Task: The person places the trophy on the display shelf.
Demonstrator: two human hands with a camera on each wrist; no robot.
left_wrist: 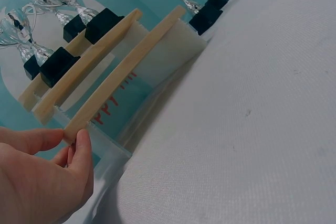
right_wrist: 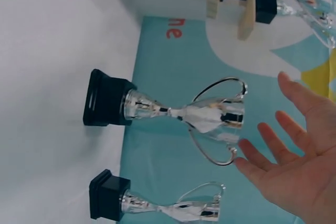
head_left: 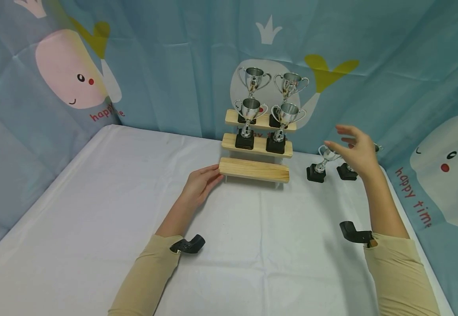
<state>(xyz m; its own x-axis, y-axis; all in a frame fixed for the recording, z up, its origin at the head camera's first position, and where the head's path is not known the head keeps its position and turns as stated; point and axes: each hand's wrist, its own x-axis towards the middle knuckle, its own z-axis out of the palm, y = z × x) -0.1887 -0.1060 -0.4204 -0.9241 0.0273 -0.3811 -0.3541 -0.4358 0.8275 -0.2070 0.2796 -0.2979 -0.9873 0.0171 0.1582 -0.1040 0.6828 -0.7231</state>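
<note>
My left hand (head_left: 200, 185) pinches the left end of the lowest wooden shelf (head_left: 254, 170) of a three-step display stand, thumb above and fingers beneath, as the left wrist view shows. My right hand (head_left: 353, 151) is spread near the rim of a silver trophy cup (right_wrist: 212, 116) with two handles and a black base. Nothing is between its fingers. Beside that cup stands a second trophy (right_wrist: 194, 211), partly covered by the right hand in the head view. On the middle shelf (head_left: 259, 145) are two trophies, and two more stand on the top shelf (head_left: 229, 116).
The stand is at the back of a white-covered table (head_left: 94, 219), close to a blue curtain (head_left: 162, 66) printed with whales. Another curtain part (head_left: 442, 131) borders the table's right edge. Black wrist mounts (head_left: 355, 232) sit on both forearms.
</note>
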